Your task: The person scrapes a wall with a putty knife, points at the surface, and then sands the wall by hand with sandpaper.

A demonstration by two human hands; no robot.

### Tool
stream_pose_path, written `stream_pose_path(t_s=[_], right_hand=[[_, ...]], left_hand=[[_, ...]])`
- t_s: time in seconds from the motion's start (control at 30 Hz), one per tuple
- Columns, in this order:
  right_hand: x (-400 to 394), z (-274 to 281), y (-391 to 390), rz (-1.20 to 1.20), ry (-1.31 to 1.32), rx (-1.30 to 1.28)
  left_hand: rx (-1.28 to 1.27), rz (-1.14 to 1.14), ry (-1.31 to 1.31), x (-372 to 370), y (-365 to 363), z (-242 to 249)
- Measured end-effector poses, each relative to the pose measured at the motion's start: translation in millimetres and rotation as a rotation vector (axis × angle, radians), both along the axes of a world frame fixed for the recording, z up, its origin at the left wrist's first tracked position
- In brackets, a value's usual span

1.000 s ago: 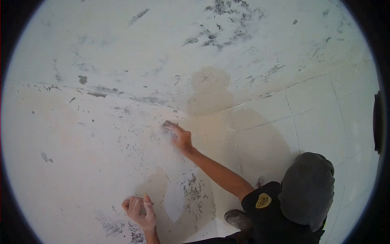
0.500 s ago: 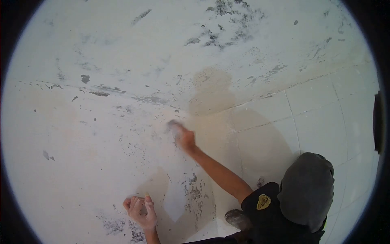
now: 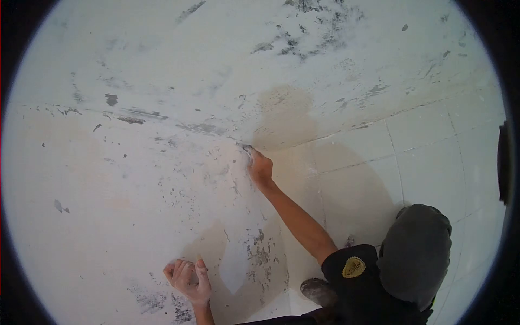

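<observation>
Two hands show against a white, scuffed wall (image 3: 135, 179) whose paint is flaked off in dark grey patches. The right hand (image 3: 260, 169) is stretched out on a bare forearm and pressed to the wall at the end of a grey scraped streak; its fingers are curled tight around a small grey scraper (image 3: 246, 148), of which only the tip shows past the knuckles, and that tip touches the wall. What kind of tool it is cannot be told for sure, since the hand hides most of it and the view is small. The left hand (image 3: 188, 283) rests low on the wall, well apart from the right one, with its fingers bent in a loose half-fist, the thumb up, and nothing visible in its grip; just below it lies one dark flaked patch (image 3: 149, 299). Between the two hands there is one more cluster of grey flecks (image 3: 260, 254). To the right of the right hand, two shadowed, tan areas fall on the surface, and past them the tiled part (image 3: 422, 141) begins, with pale square tiles and thin joints. At the lower right one dark rounded cap (image 3: 414, 254) and a black sleeve with one yellow badge (image 3: 352, 266) show.
</observation>
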State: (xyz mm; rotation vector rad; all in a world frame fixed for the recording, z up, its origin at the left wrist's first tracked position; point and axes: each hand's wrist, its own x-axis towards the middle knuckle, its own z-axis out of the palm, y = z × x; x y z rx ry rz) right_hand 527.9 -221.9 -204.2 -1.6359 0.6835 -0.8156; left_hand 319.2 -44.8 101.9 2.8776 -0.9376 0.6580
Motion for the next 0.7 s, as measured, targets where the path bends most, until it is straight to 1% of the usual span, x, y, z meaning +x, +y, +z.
stream_pose_path(t_s=[0.03,0.07,0.13,0.17,0.23,0.27,0.33,0.37,0.4,0.43,0.5,0.57,0.63,0.67,0.7], right_hand=[[4.2,1.3,-1.5,-0.022,0.086,-0.05],[0.7,17.2,-1.6,-0.027,0.085,-0.049],[-13.9,68.3,7.1,0.105,-0.038,0.108],[-7.7,75.1,12.3,0.102,-0.036,0.105],[-1.7,82.9,20.3,-0.17,-0.419,-0.135],[-3.2,63.3,16.0,-0.053,-0.396,-0.097],[3.2,21.3,11.8,0.068,-0.057,0.15],[-9.1,17.3,0.8,-0.022,-0.137,0.093],[-6.7,2.0,2.7,-0.078,-0.144,0.061],[-0.9,11.5,4.9,-0.078,-0.159,0.066],[-0.1,34.6,11.2,-0.032,-0.027,0.111],[-3.9,76.9,15.3,0.004,-0.018,0.098],[-7.7,100.8,15.7,-0.131,-0.333,-0.062],[-7.8,85.7,16.3,-0.034,-0.304,0.007],[-10.3,66.4,10.2,-0.035,-0.309,0.002]], left_hand=[[-0.019,-0.028,-0.029,2.1,-1.5,-0.9],[-0.04,-0.053,-0.051,3.5,-2.3,-2.2],[-0.023,-0.053,-0.048,2.7,0.6,-2.5],[-0.009,-0.062,-0.055,5.0,0.9,-2.4],[0.012,-0.046,-0.047,4.8,2.6,-2.1],[0.035,-0.03,-0.046,3.6,3.2,-1.5],[-0.012,-0.047,-0.037,5.1,2.3,-2.8],[-0.054,-0.069,-0.023,4.7,2.1,-1.7],[-0.046,-0.069,-0.034,2.0,1.6,1.0],[-0.043,-0.035,0.006,-0.2,-0.6,2.2],[-0.044,0.011,0.051,-3.6,-0.1,3.3],[-0.023,0.033,0.058,-1.2,-0.6,3.3],[-0.032,0.033,0.059,-1.5,-1.7,3.8],[-0.037,0.033,0.065,-2.7,-1.8,4.3],[-0.042,0.032,0.06,-1.9,-0.3,3.3]])
